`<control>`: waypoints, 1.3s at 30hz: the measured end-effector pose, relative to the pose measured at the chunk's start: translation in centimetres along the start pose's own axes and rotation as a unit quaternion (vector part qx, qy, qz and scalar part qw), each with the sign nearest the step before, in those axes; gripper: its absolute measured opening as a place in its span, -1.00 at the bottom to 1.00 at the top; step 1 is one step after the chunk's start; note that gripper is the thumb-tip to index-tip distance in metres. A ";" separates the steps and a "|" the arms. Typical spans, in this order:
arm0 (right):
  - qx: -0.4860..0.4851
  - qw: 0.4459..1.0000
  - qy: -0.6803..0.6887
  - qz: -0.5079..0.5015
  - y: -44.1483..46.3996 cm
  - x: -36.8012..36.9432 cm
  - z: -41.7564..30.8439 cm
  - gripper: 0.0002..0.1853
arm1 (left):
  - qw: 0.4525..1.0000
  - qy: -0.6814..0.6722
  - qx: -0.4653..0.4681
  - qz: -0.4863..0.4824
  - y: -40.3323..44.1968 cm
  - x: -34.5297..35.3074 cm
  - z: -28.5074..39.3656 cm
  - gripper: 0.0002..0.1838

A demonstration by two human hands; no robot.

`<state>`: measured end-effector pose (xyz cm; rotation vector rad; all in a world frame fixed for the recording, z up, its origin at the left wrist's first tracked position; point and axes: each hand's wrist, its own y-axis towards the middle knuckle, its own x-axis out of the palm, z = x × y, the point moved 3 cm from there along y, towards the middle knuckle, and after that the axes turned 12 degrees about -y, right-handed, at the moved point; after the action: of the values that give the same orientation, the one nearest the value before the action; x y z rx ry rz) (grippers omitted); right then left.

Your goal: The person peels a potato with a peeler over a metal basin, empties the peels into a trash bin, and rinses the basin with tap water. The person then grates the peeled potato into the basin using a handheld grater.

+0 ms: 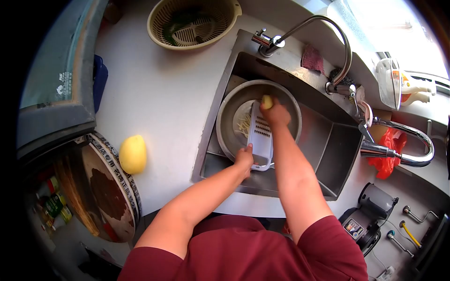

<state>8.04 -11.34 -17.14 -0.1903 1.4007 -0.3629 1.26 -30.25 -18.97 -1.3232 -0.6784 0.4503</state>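
Note:
A white grater with rows of dark-edged holes leans inside a round metal basin. My left hand is closed round the grater's near end, at the basin's front rim. Near the grater's far end, my right hand grips a peeled, pale yellow potato, partly hidden by the fingers. Pale shreds lie on the basin's bottom, left of the grater. The basin stands in a steel sink. Another peeled potato rests on the white counter to the left.
A beige colander holding dark green vegetables stands at the back left. A curved faucet arches behind the sink, and a second tap is at its right. A round chopping board stands at the lower left. A red plastic bag hangs at the right.

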 end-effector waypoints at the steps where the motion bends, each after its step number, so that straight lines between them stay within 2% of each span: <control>1: 0.000 1.000 -0.008 0.010 1.3 -0.5 0.0 -0.36 | 1.000 0.005 -0.010 -0.011 -0.7 0.1 1.0 -0.53; 4: -0.055 0.997 0.004 0.055 -2.3 -5.1 1.9 -0.37 | 0.998 -0.060 0.017 -0.005 0.0 -0.3 1.3 -0.55; 6: -0.084 0.996 -0.019 0.010 -7.6 -7.7 3.3 -0.39 | 0.997 -0.074 0.023 -0.018 0.5 -0.3 0.5 -0.55; 8: -0.119 0.992 -0.025 -0.017 -11.9 -6.7 4.9 -0.40 | 0.998 -0.058 0.026 -0.030 0.8 0.1 0.7 -0.55; 11: -0.089 0.993 -0.041 -0.063 -14.3 -3.8 4.1 -0.38 | 0.998 -0.057 0.016 0.000 1.4 0.3 -0.2 -0.66; 14: -0.003 1.000 0.015 -0.028 -7.0 0.6 2.5 -0.36 | 0.999 -0.011 0.030 -0.012 1.1 0.2 -0.5 -0.66; 17: 0.012 0.999 -0.031 -0.023 0.0 0.9 0.4 -0.35 | 0.999 -0.027 0.037 -0.010 0.9 0.5 -0.1 -0.66; 18: -0.014 0.998 -0.034 -0.041 1.1 0.0 0.3 -0.34 | 0.999 -0.024 0.035 -0.013 0.7 0.5 0.0 -0.63; 21: -0.054 0.998 -0.038 0.008 -1.7 -4.1 1.1 -0.35 | 0.999 -0.021 0.024 -0.019 -0.1 0.0 0.7 -0.55; 23: -0.107 0.993 -0.038 0.029 -6.9 -6.2 2.4 -0.37 | 0.999 -0.037 0.015 -0.021 -0.5 0.3 1.3 -0.54; 26: -0.133 0.989 -0.058 -0.036 -13.6 -6.4 3.1 -0.38 | 0.996 -0.075 0.018 -0.052 1.0 0.5 0.4 -0.56; 27: -0.131 0.987 -0.070 -0.060 -14.4 -5.2 2.8 -0.37 | 0.998 -0.055 0.007 -0.034 1.0 0.5 0.2 -0.57; 29: -0.063 0.995 -0.067 -0.032 -12.3 -1.7 2.2 -0.32 | 1.000 -0.016 -0.018 0.007 1.0 0.2 -0.7 -0.60; 33: -0.018 0.999 -0.029 0.000 -2.3 1.3 -0.4 -0.37 | 0.998 0.005 0.058 0.006 1.1 0.0 0.7 -0.57; 36: -0.046 0.997 -0.055 -0.003 1.3 -0.9 -0.6 -0.38 | 0.999 -0.021 0.015 -0.024 -0.3 0.5 0.3 -0.57; 39: -0.090 0.993 -0.038 0.071 -4.1 -5.3 0.9 -0.37 | 0.999 -0.031 0.040 0.002 0.1 0.2 1.2 -0.56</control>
<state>7.70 -13.27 -10.66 -0.2491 1.3628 -0.1103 0.60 -29.27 -18.97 -1.2393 -0.7022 0.5179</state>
